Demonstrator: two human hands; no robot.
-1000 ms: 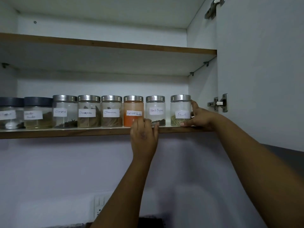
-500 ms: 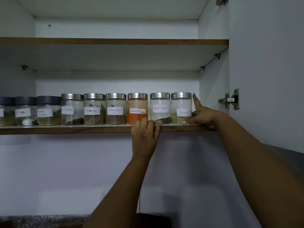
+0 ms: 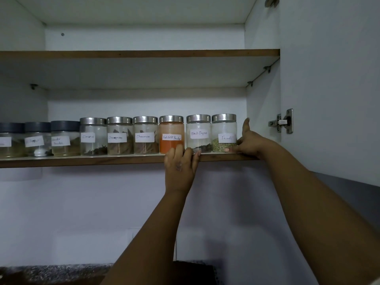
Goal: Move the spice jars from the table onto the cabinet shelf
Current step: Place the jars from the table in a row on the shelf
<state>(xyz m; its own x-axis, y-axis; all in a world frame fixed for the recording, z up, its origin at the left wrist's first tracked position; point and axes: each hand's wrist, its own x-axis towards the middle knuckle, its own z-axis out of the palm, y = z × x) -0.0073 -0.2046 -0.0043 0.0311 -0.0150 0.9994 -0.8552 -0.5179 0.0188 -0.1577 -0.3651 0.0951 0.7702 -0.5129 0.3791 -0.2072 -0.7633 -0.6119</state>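
Both hands (image 3: 181, 164) (image 3: 249, 141) raised at shelf (image 3: 82, 160)

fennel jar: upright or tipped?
Upright. The fennel jar stands flat on the shelf, steel lid level on top, at the right end of the row beside the black pepper jar. The right hand touches it.

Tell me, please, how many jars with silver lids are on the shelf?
6, in one row: Cloves, two Cinnamon, Red Chilli Powder, Black Pepper, Fennel rightmost.
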